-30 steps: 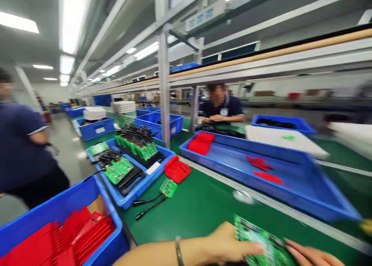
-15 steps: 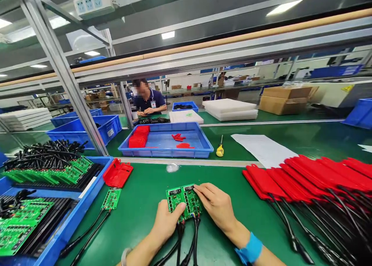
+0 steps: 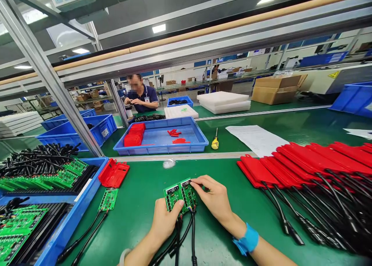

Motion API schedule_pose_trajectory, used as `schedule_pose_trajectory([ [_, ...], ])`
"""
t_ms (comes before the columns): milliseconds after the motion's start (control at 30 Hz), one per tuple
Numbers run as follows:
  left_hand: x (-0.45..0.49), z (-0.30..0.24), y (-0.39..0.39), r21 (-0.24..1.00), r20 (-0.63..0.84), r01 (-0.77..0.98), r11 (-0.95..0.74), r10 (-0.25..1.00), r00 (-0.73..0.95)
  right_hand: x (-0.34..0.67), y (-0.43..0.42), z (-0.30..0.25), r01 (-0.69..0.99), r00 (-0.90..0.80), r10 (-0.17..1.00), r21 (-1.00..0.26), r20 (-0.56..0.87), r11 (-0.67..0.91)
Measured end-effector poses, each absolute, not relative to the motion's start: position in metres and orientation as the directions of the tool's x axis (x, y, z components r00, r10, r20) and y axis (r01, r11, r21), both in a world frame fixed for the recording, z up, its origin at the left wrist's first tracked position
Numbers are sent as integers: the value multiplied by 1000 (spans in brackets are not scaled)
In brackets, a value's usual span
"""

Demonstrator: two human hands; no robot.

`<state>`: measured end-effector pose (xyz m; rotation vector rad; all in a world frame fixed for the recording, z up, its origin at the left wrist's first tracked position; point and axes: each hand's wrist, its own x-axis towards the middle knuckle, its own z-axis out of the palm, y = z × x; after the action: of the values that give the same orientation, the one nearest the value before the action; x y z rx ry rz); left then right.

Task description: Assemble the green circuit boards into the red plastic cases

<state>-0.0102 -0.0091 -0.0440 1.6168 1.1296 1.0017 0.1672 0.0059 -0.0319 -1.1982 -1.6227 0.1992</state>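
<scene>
Two green circuit boards [image 3: 188,196], side by side with small black displays along their top edges, are held over the bench in front of me. My left hand [image 3: 166,215] is closed on them, its thumb pressing across the front of the left board. The fingers of my right hand [image 3: 213,196] pinch the upper right corner of the right board by its display; whether anything thin lies between them I cannot make out. Black cables [image 3: 193,235] hang from the boards' lower edges. Left of my hands lie another circuit board [image 3: 108,198] with cables and a red plastic case [image 3: 114,173].
Blue trays [image 3: 84,204] of boards and cables stand left. Red cases [image 3: 290,165] with black cables spread on the right. Ahead are a blue bin [image 3: 161,148] with red parts, a yellow screwdriver [image 3: 215,143] and paper sheets [image 3: 255,140]. A co-worker [image 3: 141,95] sits across the bench.
The view has shifted, so the scene sits further left and a little higher. Both hands keep their grip on the boards, and the hanging cables have swung slightly. The co-worker's hands have risen.
</scene>
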Motion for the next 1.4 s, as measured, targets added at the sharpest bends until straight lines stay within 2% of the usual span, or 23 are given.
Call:
schedule_pose_trajectory([
  [233,-11,-41,-13,936,150,272,-222,954,260,174,10,-28,609,40,846,-684,532,402],
  [333,-9,-43,-11,955,93,255,-153,968,231,170,3,-24,620,-7,860,-672,511,405],
  [467,-7,-46,-6,991,-56,128,33,982,181,150,-19,-10,509,-260,850,-682,459,524],
  [567,-6,-44,-6,995,-41,98,22,980,195,141,-29,-2,408,-382,780,-667,496,624],
  [700,-3,-39,-13,982,-2,180,-48,965,263,144,-20,-8,535,-244,767,-578,593,617],
  [833,0,-38,-19,968,22,236,-92,959,283,150,-11,-16,596,-161,761,-553,628,582],
  [1100,-1,-40,-18,951,84,263,-161,955,283,151,-13,-16,647,-122,682,-464,721,606],
  [1300,0,-41,-19,939,90,296,-173,958,273,151,-17,-14,692,-160,588,-335,793,640],
  [1400,0,-41,-19,935,106,303,-186,959,261,150,-18,-15,697,-169,569,-311,805,646],
])
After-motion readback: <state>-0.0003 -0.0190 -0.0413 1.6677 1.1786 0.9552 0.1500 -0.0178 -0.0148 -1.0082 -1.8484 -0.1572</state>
